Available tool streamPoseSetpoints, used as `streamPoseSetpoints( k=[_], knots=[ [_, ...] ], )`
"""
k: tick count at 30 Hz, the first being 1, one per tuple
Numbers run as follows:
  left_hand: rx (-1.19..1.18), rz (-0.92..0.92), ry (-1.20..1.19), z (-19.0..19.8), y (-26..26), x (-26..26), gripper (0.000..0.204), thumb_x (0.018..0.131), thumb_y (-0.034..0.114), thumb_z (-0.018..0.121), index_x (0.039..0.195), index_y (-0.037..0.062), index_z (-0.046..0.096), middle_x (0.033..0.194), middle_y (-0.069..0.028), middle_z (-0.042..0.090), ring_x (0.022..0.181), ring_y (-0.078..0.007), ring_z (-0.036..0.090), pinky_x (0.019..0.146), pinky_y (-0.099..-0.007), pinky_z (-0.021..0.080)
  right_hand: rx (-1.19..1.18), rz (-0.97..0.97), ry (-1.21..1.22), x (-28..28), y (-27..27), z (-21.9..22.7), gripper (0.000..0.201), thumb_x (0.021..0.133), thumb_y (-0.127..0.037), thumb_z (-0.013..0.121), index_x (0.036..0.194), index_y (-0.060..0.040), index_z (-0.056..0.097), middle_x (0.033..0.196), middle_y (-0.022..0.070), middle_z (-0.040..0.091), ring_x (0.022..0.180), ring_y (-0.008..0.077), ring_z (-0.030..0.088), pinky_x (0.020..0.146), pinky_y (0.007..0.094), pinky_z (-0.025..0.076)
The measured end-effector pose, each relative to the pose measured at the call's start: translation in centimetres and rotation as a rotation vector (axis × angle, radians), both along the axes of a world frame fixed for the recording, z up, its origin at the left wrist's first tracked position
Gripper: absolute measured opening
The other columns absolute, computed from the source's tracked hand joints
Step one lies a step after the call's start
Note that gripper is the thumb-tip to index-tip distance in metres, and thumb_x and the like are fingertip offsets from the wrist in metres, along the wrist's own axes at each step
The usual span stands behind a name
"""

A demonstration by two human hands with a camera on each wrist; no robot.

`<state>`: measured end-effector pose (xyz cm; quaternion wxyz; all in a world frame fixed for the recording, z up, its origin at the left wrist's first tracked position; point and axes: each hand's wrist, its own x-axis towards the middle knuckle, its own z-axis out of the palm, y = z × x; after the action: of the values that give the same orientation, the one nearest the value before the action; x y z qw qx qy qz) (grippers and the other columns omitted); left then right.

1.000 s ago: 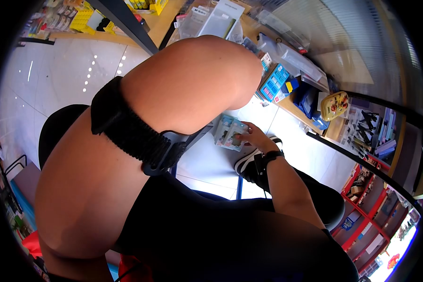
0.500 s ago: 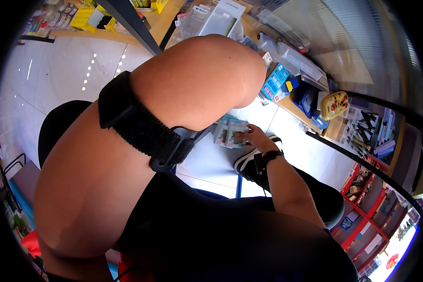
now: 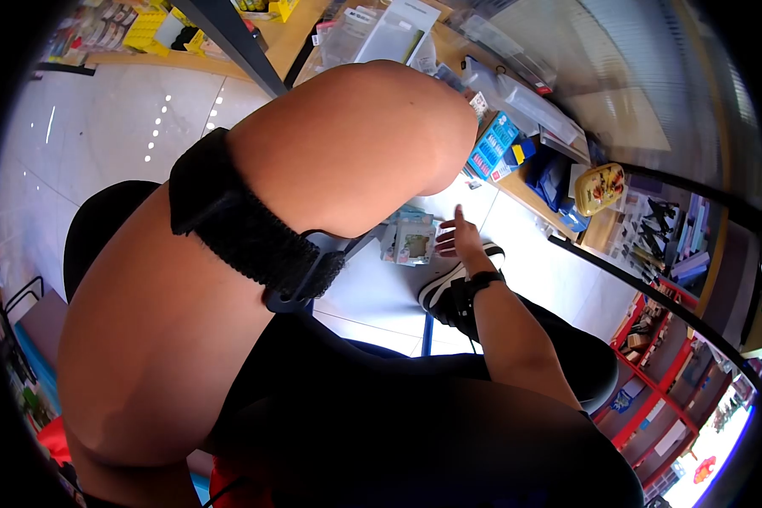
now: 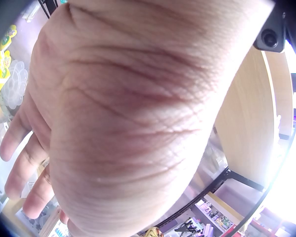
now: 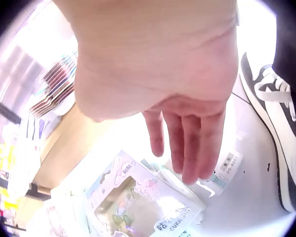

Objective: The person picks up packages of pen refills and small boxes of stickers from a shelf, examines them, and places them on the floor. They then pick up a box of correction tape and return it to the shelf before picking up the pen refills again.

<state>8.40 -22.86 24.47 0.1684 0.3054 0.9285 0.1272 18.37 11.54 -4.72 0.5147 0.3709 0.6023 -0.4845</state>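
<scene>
Small pale boxes with clear windows (image 3: 415, 240) lie low, near a shoe. Beside them is my right hand (image 3: 459, 240), fingers extended and apart from one another in the head view. The right wrist view shows that hand (image 5: 172, 94) over a windowed box (image 5: 133, 197) with cartoon print, its fingers straight; whether the fingertips touch the boxes I cannot tell. My left arm crosses the head view, its hand hidden there behind the forearm. In the left wrist view the left hand (image 4: 113, 118) has loosely extended fingers (image 4: 27, 168), with nothing seen held.
A wooden shelf (image 3: 529, 196) at the right bears a blue box (image 3: 494, 146), a yellow tin (image 3: 599, 189) and clear packages. A black and white shoe (image 3: 440, 292) stands beside the boxes. Red shelving (image 3: 652, 372) stands at lower right, a dark post (image 3: 233, 46) at upper left.
My right hand has let go of the small box, and its fingers have straightened. More of the box's window shows. The left arm has shifted slightly to the right since the oldest frame.
</scene>
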Motion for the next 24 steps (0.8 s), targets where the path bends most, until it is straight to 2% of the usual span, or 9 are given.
streamPoseSetpoints(
  k=[3, 5, 8, 9, 12, 16, 19, 22, 24],
  knots=[
    [-0.003, 0.003, 0.001, -0.2, 0.0, 0.0, 0.024, 0.101, 0.024, 0.06, 0.109, 0.0054, 0.072, 0.095, -0.0156, 0.074, 0.085, -0.0334, 0.073, 0.074, -0.0444, 0.059, 0.182, -0.124, 0.114, 0.4, 2.7, -2.4, 0.048, 0.093, -0.035, 0.076, 0.125, -0.0021, 0.062, 0.107, 0.0193, 0.07, 0.097, 0.0348, 0.07, 0.088, 0.0474, 0.059],
    [0.017, 0.003, 0.009, -0.3, 0.0, 0.0, 0.024, 0.101, 0.024, 0.059, 0.109, 0.0054, 0.072, 0.096, -0.0156, 0.074, 0.085, -0.0333, 0.073, 0.074, -0.0444, 0.059, 0.495, 0.582, 0.516, 1.5, 3.7, -4.7, 0.061, 0.087, -0.027, 0.08, 0.137, -0.0055, 0.053, 0.11, 0.0221, 0.067, 0.102, 0.0357, 0.069, 0.086, 0.0449, 0.06],
    [0.183, 0.037, 0.113, -1.2, -0.3, 0.6, 0.023, 0.1, 0.024, 0.06, 0.109, 0.0054, 0.071, 0.096, -0.0155, 0.074, 0.086, -0.033, 0.073, 0.074, -0.0442, 0.059, 0.508, 0.666, 0.634, 3.2, 2.1, -3.5, 0.073, 0.083, -0.021, 0.076, 0.146, -0.0078, 0.043, 0.127, 0.0288, 0.06, 0.117, 0.0443, 0.062, 0.099, 0.0472, 0.054],
    [0.255, 0.044, 0.159, -1.5, -0.4, 0.9, 0.023, 0.1, 0.024, 0.06, 0.109, 0.0055, 0.071, 0.096, -0.0154, 0.074, 0.086, -0.0329, 0.073, 0.074, -0.0442, 0.059, 0.453, 0.746, 0.593, 3.4, 1.8, -3.0, 0.086, 0.083, -0.023, 0.079, 0.155, -0.0144, 0.032, 0.134, 0.0303, 0.053, 0.127, 0.0451, 0.056, 0.102, 0.049, 0.053],
    [0.436, 0.053, 0.266, -2.1, -0.7, 1.5, 0.023, 0.1, 0.023, 0.06, 0.109, 0.0055, 0.071, 0.096, -0.0153, 0.074, 0.086, -0.0326, 0.073, 0.075, -0.0441, 0.059, 0.446, 0.825, 0.66, 4.9, 1.1, -3.9, 0.088, 0.083, -0.027, 0.081, 0.155, -0.0163, 0.033, 0.132, 0.0297, 0.054, 0.128, 0.0453, 0.056, 0.103, 0.0496, 0.053],
    [0.532, 0.049, 0.318, -2.8, -0.9, 2.0, 0.022, 0.099, 0.022, 0.06, 0.109, 0.0056, 0.07, 0.097, -0.0151, 0.074, 0.087, -0.0321, 0.073, 0.075, -0.044, 0.059, 0.53, 0.857, 0.53, 4.9, -0.1, -2.4, 0.086, 0.085, -0.034, 0.079, 0.154, -0.0134, 0.033, 0.135, 0.0273, 0.054, 0.12, 0.0477, 0.061, 0.101, 0.0527, 0.053],
    [0.55, 0.052, 0.344, -3.3, -1.0, 2.0, 0.02, 0.097, 0.021, 0.061, 0.107, 0.0054, 0.07, 0.097, -0.0149, 0.073, 0.087, -0.0321, 0.072, 0.076, -0.0435, 0.058, 0.569, 0.826, 0.647, 6.1, 1.5, -6.8, 0.08, 0.086, -0.038, 0.078, 0.149, -0.0117, 0.037, 0.133, 0.0276, 0.054, 0.119, 0.0487, 0.062, 0.1, 0.053, 0.054],
    [0.545, 0.049, 0.35, -3.7, -0.9, 1.9, 0.019, 0.095, 0.019, 0.063, 0.106, 0.0051, 0.07, 0.097, -0.0147, 0.073, 0.088, -0.0322, 0.071, 0.076, -0.0431, 0.058, 0.636, 0.846, 0.481, 4.7, -0.6, -2.4, 0.074, 0.086, -0.04, 0.077, 0.143, -0.0106, 0.041, 0.133, 0.0272, 0.054, 0.119, 0.0486, 0.062, 0.1, 0.0527, 0.054],
    [0.535, 0.042, 0.352, -3.9, -0.8, 1.9, 0.018, 0.093, 0.017, 0.063, 0.105, 0.005, 0.07, 0.097, -0.0145, 0.072, 0.088, -0.0322, 0.071, 0.077, -0.0429, 0.058, 0.635, 0.835, 0.491, 4.8, -0.3, -3.3, 0.072, 0.087, -0.039, 0.077, 0.141, -0.0099, 0.042, 0.133, 0.0276, 0.054, 0.119, 0.0485, 0.062, 0.099, 0.0529, 0.054]
  ],
)
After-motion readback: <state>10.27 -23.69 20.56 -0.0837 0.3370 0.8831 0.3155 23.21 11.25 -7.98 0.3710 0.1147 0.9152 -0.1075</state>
